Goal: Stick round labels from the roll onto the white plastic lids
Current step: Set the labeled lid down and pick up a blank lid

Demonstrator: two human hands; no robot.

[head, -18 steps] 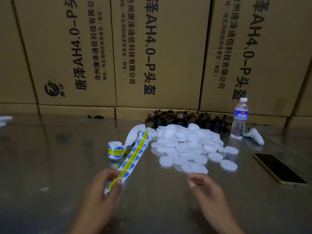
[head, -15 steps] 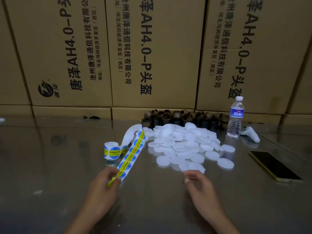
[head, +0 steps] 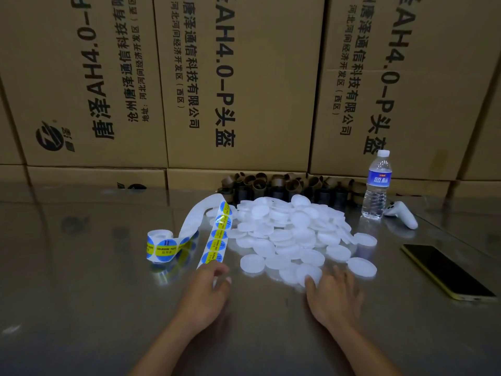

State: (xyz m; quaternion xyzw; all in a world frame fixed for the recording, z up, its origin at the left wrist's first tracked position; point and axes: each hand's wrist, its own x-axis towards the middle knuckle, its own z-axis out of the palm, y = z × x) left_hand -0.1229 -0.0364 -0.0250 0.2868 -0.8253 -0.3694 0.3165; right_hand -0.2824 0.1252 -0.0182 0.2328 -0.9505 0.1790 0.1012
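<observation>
A pile of white plastic lids lies on the shiny metal table. To its left stands the label roll, with round blue and yellow labels. Its strip loops back and runs toward me. My left hand holds the near end of the strip, fingers curled over it. My right hand lies flat at the pile's near edge, thumb and fingertips touching the closest lid. Whether it grips that lid is unclear.
A water bottle and a white handheld controller stand behind the pile on the right. A phone lies at the right. Brown cardboard cores line the back edge, before a wall of cardboard boxes.
Both hands have moved forward toward the pile. My right hand has reached the nearest lids. My left hand has slid up along the strip's end.
</observation>
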